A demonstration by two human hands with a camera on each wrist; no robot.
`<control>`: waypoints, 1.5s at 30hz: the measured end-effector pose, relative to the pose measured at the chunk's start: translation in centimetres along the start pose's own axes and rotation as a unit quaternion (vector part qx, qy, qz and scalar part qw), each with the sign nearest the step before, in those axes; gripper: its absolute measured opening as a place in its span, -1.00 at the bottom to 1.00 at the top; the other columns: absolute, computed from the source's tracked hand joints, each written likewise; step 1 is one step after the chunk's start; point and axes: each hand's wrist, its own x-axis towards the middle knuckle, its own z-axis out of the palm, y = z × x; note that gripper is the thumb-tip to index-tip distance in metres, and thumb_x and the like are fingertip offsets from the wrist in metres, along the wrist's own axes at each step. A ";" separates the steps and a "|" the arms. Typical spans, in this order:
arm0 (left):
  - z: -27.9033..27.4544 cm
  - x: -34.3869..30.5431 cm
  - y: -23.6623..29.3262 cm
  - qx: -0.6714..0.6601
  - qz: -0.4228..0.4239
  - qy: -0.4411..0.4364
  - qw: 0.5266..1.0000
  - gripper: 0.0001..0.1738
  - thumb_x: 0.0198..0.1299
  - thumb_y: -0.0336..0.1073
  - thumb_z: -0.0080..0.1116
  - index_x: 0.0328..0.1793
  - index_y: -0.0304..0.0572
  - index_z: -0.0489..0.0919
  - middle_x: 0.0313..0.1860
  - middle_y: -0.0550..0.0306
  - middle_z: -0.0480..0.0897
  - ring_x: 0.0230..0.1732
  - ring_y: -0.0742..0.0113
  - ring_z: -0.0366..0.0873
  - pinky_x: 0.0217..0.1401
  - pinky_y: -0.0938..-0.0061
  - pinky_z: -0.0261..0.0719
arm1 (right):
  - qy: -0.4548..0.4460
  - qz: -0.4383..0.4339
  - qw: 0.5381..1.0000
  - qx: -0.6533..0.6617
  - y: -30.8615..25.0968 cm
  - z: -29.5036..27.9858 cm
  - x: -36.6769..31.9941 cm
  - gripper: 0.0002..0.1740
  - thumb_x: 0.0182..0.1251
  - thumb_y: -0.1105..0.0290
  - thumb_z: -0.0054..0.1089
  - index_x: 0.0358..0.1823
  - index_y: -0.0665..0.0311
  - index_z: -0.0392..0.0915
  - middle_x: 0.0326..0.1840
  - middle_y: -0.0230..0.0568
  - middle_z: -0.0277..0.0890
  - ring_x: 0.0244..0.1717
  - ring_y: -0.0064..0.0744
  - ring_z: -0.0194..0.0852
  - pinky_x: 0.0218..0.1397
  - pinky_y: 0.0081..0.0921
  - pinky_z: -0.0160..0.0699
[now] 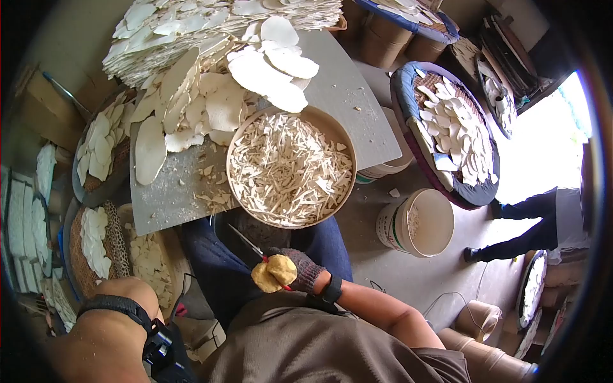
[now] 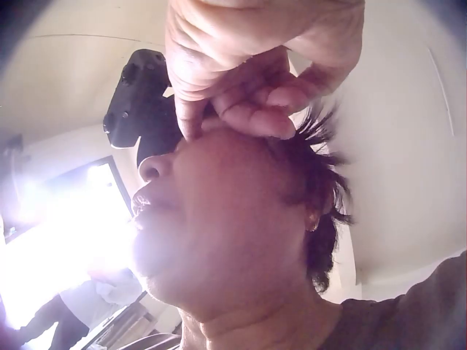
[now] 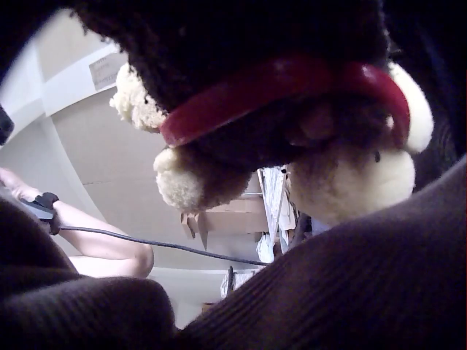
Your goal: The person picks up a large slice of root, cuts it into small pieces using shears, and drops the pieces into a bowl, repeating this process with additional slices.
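in lower centre of head view, gloved right hand [image 1: 297, 268] grasps red-handled scissors [image 1: 252, 246], below round tub [image 1: 336, 129]; upper centre of left wrist view, left hand [image 2: 259, 55] touches face [image 2: 226, 193], fingers loosely bent.

Head cam: fisheye, looks steeply down from above, widest, covering lap [image 1: 329, 246] and round container [image 1: 331, 126]. Left wrist cam: close, faces up past the left hand [image 2: 252, 55] at the wearer's head [image 2: 241, 197]. Right wrist cam: tightest, looks up past the gloved right hand [image 3: 263, 40]. Head/right wrist share that glove and the strapped left arm [image 1: 96, 338]; head/left wrist share the bright opening [image 1: 543, 140].
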 end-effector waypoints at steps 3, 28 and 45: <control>0.3 -0.1 -0.3 -0.001 0.000 0.007 1.000 -0.78 0.27 -0.19 0.06 -0.40 -0.10 0.51 -0.53 0.19 0.46 -0.51 0.32 0.40 -0.20 0.18 0.31 | 0.002 -0.019 0.999 -0.029 0.0 -0.1 -0.1 -0.62 0.05 0.11 0.34 -0.19 0.20 0.57 -0.25 -0.06 0.60 -0.15 -0.04 0.57 -0.08 -0.34 0.54; -1.2 -0.5 -0.2 -0.024 -0.006 0.024 0.999 -0.75 0.27 -0.09 0.06 -0.31 -0.09 0.47 -0.60 0.24 0.38 -0.63 0.40 0.27 -0.44 0.33 0.20 | -0.008 -0.008 1.000 0.017 0.3 -0.3 -0.5 -0.62 0.11 0.21 0.33 -0.09 0.23 0.53 -0.23 -0.11 0.60 -0.17 -0.17 0.59 -0.06 -0.40 0.53; -1.5 -0.2 -0.5 -0.028 0.004 0.030 0.999 -0.71 0.27 -0.03 0.06 -0.25 -0.09 0.45 -0.65 0.27 0.33 -0.71 0.46 0.18 -0.60 0.43 0.12 | -0.021 -0.002 1.000 -0.003 1.5 0.1 -0.6 -0.53 -0.01 0.10 0.36 -0.10 0.18 0.54 -0.25 -0.05 0.58 -0.18 0.03 0.55 -0.10 -0.28 0.54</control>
